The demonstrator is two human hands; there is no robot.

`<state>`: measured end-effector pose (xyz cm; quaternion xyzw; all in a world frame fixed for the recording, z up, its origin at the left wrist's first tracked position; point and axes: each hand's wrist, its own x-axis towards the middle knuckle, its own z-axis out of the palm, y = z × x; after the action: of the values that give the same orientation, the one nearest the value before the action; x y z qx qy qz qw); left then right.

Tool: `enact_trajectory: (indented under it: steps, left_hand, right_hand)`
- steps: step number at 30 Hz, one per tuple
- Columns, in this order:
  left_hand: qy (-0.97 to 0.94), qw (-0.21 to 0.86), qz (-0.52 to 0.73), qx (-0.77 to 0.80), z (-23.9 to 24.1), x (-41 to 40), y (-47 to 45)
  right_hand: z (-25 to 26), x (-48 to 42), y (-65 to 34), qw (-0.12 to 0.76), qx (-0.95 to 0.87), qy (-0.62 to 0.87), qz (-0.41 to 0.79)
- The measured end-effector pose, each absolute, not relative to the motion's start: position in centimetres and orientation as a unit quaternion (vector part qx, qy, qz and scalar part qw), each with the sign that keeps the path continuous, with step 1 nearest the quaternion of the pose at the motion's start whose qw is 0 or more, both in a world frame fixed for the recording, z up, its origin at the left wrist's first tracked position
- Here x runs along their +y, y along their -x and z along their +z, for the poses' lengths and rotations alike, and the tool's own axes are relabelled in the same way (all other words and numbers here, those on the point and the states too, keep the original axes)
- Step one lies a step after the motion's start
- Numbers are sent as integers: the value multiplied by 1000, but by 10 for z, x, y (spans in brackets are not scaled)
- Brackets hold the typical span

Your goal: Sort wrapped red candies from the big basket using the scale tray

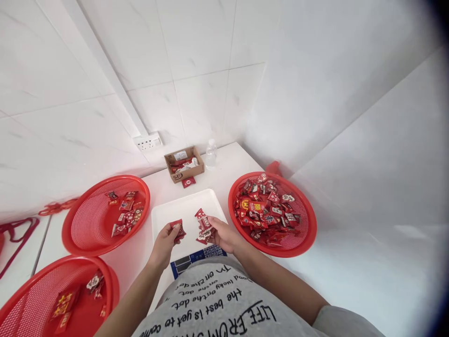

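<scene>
Head view: left hand (164,242) and right hand (223,235) level over scale (185,203), fingers (170,230) clasping packets (202,219).

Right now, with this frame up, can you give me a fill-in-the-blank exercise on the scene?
1. The left hand holds a small red wrapped packet over the flat ____ plastic tray.
2. The fullest round red mesh basket lies on the person's ____ side.
3. The clear plastic bottle stands beside the open brown ____ box.
Missing: white; right; cardboard.
</scene>
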<state>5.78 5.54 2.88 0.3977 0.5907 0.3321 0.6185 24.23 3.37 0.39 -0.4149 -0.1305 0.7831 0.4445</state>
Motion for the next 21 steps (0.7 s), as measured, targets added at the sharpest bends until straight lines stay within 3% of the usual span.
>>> enact_trajectory:
  steps: [10, 21]
  left_hand:
    - [-368, 650, 347, 568, 39, 48, -69]
    - [-367, 677, 278, 574, 30, 44, -55]
  right_hand:
    - [20, 27, -241, 455, -203, 329, 802]
    - [16, 24, -247, 429, -243, 376, 785]
